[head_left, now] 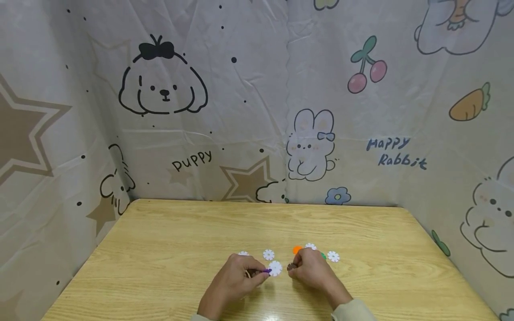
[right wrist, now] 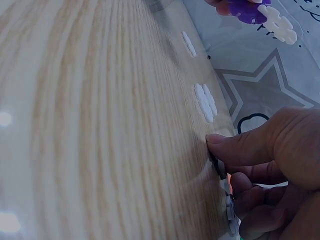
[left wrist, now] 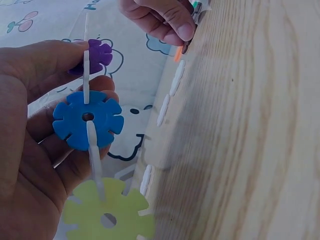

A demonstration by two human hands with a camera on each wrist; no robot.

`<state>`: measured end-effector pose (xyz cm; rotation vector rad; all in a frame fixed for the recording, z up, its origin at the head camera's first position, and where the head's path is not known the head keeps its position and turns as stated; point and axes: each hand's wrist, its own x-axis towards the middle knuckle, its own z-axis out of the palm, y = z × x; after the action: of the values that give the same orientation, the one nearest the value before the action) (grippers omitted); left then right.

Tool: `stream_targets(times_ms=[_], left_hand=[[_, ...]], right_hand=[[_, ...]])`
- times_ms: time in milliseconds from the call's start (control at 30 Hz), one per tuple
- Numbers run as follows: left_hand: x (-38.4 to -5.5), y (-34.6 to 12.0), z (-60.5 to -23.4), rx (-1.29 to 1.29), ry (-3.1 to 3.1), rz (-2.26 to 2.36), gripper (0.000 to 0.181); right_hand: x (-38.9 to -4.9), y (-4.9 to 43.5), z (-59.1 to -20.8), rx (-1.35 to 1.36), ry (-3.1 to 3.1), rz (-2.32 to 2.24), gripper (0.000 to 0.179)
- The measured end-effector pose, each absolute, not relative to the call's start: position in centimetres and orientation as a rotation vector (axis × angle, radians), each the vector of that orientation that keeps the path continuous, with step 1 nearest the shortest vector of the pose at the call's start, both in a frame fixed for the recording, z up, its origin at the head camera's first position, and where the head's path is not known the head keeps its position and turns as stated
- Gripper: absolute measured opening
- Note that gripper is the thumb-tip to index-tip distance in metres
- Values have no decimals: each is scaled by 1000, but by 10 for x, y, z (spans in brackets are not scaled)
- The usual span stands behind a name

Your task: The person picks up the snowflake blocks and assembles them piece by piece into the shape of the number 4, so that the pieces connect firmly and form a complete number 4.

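Observation:
My left hand (head_left: 237, 278) holds a chain of notched plastic discs joined at their slots. In the left wrist view the chain runs from a pale yellow disc (left wrist: 107, 210) through a white one to a blue disc (left wrist: 87, 120), then another white one and a purple disc (left wrist: 100, 55). A further white disc (right wrist: 277, 24) sticks out beyond the purple one in the right wrist view. Between thumb and fingers my right hand (head_left: 315, 269) pinches a dark brown disc (head_left: 291, 266) at the tabletop, apart from the chain. The left fingers partly hide the chain in the head view.
Loose discs lie on the wooden table (head_left: 180, 232): white ones (head_left: 268, 254) near the left hand, an orange disc (head_left: 297, 250), a green disc (head_left: 323, 255) and a white disc (head_left: 333, 256) around the right hand. A printed curtain (head_left: 241, 111) stands behind the table.

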<state>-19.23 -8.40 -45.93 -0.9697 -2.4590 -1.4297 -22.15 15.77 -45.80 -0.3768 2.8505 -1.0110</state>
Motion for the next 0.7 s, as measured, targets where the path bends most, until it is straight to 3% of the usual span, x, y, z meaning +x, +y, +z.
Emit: stream_targets(times_ms=[333,700], left_hand=[[-193,-84,-460,-972,-2455,-1415,4],[-192,-84,-459,-959,-2468,-1424,4]], right_hand=[[-220,158,-459,-390,2896,-1043,28],[-218,165,-455,-491,2878,-1019,19]])
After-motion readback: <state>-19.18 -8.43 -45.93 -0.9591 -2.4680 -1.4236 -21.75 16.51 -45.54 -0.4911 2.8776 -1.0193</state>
